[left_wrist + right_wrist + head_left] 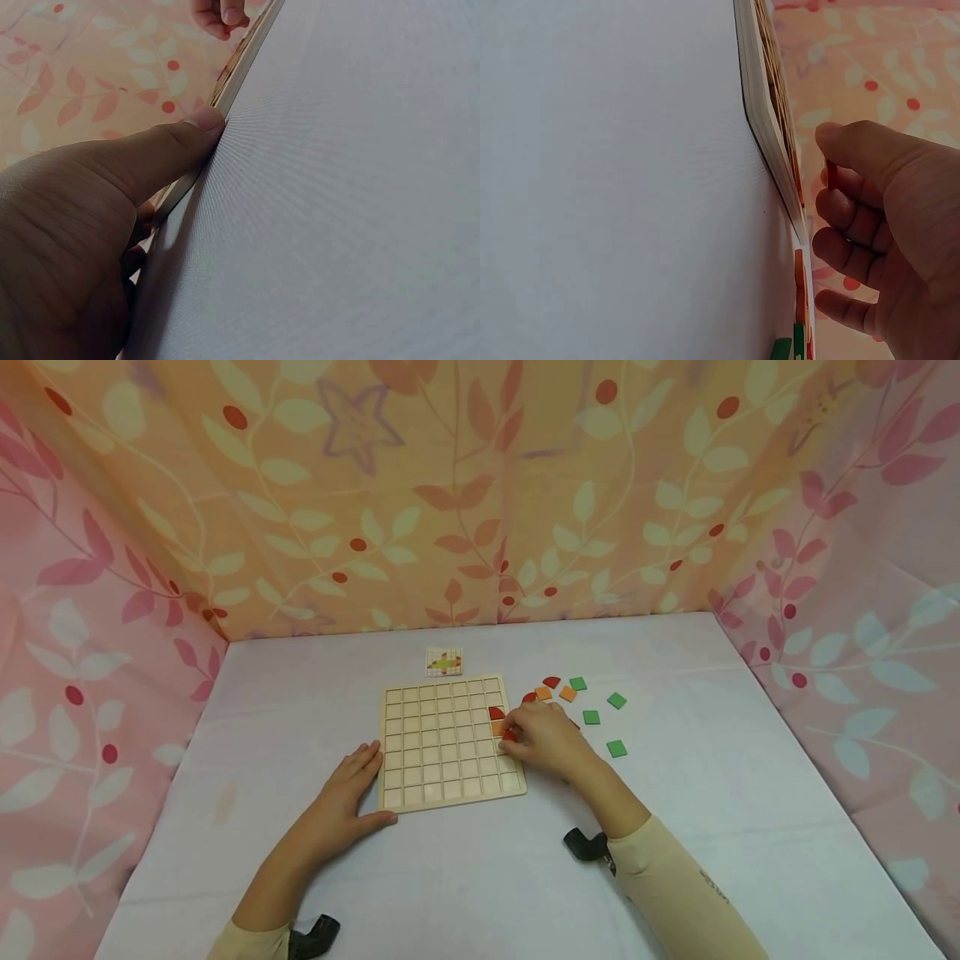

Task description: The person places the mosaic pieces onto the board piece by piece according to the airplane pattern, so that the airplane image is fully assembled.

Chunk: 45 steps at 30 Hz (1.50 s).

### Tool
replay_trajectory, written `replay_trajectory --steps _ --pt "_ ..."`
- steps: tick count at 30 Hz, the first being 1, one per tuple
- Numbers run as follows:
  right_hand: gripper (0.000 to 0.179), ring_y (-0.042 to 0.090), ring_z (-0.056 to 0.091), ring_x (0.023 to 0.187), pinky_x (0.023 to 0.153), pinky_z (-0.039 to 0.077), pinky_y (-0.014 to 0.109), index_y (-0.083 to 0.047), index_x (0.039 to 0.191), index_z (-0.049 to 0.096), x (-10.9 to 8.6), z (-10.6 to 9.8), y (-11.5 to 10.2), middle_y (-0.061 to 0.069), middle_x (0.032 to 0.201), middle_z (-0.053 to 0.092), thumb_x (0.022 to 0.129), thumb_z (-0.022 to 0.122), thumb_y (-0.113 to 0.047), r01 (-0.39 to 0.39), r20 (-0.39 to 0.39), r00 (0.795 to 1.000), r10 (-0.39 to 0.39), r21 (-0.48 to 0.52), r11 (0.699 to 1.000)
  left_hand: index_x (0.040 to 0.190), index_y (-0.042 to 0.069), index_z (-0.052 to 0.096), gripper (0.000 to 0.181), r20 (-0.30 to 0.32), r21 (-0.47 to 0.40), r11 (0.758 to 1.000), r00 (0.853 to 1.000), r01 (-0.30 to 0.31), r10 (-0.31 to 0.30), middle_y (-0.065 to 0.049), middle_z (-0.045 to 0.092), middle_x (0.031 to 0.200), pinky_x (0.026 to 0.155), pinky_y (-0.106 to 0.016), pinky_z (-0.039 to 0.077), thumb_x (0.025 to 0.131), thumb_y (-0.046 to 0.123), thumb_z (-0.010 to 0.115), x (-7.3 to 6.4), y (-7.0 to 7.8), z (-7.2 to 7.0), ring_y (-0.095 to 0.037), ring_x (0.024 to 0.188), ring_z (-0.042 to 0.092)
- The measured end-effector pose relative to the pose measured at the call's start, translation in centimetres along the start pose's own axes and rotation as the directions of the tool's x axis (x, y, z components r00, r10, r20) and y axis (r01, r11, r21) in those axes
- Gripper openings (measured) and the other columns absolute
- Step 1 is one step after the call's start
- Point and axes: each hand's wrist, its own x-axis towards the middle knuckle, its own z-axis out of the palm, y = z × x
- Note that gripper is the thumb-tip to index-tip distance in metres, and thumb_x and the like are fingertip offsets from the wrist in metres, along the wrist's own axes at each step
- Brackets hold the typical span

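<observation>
A wooden grid board (442, 747) lies on the white table. My left hand (347, 802) rests against its near left corner, fingers along the left edge and thumb at the front edge; the thumb (176, 146) touches the rim in the left wrist view. Between thumb and fingertips, my right hand (551, 739) pinches a small red piece (831, 174) just over the board's right columns. Close by in the grid sit a red quarter-circle piece (497, 713) and an orange square (497, 727), partly covered by the right hand.
Right of the board lie several green squares (592, 717), orange squares (567, 693) and red pieces (551, 682). A small pattern card (444, 662) lies behind the board. Floral curtains (480, 527) stand at the back and both sides.
</observation>
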Motion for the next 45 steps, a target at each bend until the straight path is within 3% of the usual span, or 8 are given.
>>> replay_trajectory --steps 5,21,33,38,45 --pt "0.022 0.012 0.052 0.083 0.096 0.042 0.041 -0.02 0.1 0.069 0.0 0.1 -0.2 -0.01 0.082 0.057 0.089 0.078 -0.038 -0.003 -0.006 1.0 0.003 -0.008 1.0 0.16 0.001 0.029 0.108 0.002 0.0 1.0 1.0 0.002 -0.002 -0.008 0.018 0.172 0.13 -0.043 0.008 0.083 0.054 0.081 0.0 0.0 0.0 -0.031 0.159 0.011" --pt "0.019 0.013 0.051 0.081 0.085 0.04 0.041 -0.02 0.096 0.067 0.0 1.0 -0.8 -0.009 0.077 0.055 0.089 0.076 -0.036 -0.057 -0.05 0.997 0.056 -0.02 0.998 0.16 0.001 0.028 0.107 0.01 -0.011 1.0 1.0 0.001 -0.001 -0.009 0.018 0.172 0.13 -0.044 0.007 0.083 0.053 0.081 0.0 0.0 0.0 -0.032 0.159 0.011" --pt "0.024 0.015 0.053 0.085 0.088 0.042 0.043 -0.02 0.096 0.069 0.1 1.4 -0.9 -0.009 0.078 0.056 0.09 0.077 -0.041 -0.05 -0.069 0.997 0.045 -0.059 0.997 0.16 0.001 0.028 0.108 0.005 -0.015 1.0 1.0 0.004 -0.003 -0.007 0.017 0.172 0.131 -0.042 0.006 0.083 0.054 0.081 0.0 -0.1 0.0 -0.032 0.159 0.011" --pt "0.025 0.014 0.053 0.085 0.089 0.042 0.042 -0.019 0.096 0.07 0.0 1.0 -0.9 -0.009 0.079 0.057 0.09 0.078 -0.042 -0.041 -0.04 0.998 0.039 -0.04 0.998 0.16 0.001 0.028 0.107 0.01 -0.017 1.0 1.0 0.01 -0.01 -0.008 0.018 0.172 0.131 -0.043 0.007 0.083 0.054 0.081 0.0 0.0 0.0 -0.032 0.159 0.01" --pt "0.023 0.013 0.056 0.094 0.095 0.044 0.042 -0.017 0.109 0.074 -0.2 -0.2 -0.4 -0.008 0.096 0.062 0.09 0.076 -0.029 -0.034 0.088 0.996 0.031 0.038 0.999 0.161 0.002 0.028 0.108 0.009 -0.008 1.0 1.0 0.011 -0.011 -0.008 0.017 0.172 0.13 -0.044 0.008 0.083 0.054 0.081 0.1 -0.1 0.0 -0.032 0.159 0.01"
